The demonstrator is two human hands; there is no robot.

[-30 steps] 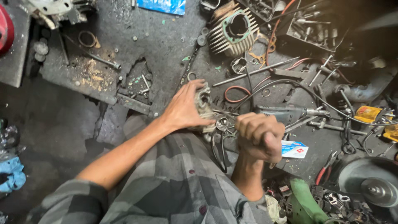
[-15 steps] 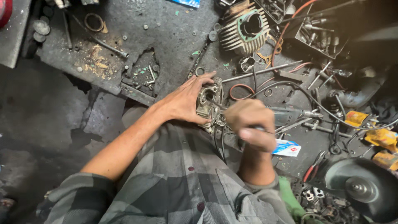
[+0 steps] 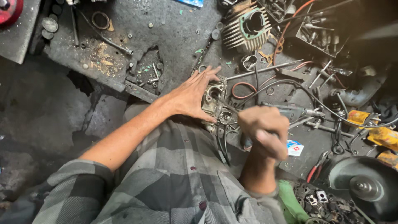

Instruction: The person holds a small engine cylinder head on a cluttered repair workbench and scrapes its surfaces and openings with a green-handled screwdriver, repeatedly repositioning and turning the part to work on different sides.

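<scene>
left hand (image 3: 191, 97) lies flat w/ fingers spread, palm pressed on the left side of a small grey metal engine part (image 3: 214, 99), holding it down on the dirty floor, not wrapped round it. right hand (image 3: 263, 132) is closed in a fist on a dark tool handle (image 3: 247, 143), which sticks out below the fist; hand is blurred, tool tip can't be made out. the part sits centre of scene, just far of the person's knees in a grey checked shirt (image 3: 166, 182), between both hands. black cables (image 3: 286, 85) loop from the part toward the right. far & a bit right: finned engine cylinder (image 3: 248, 28), well apart from the hands. right of the fist a long metal rod tool (image 3: 290, 112), near it a small white packet (image 3: 294, 147). near right corner: round grinder disc (image 3: 365, 184), red-handled pliers (image 3: 316, 168) just left of it. far left: metal ring (image 3: 100, 20) on cracked concrete.
</scene>
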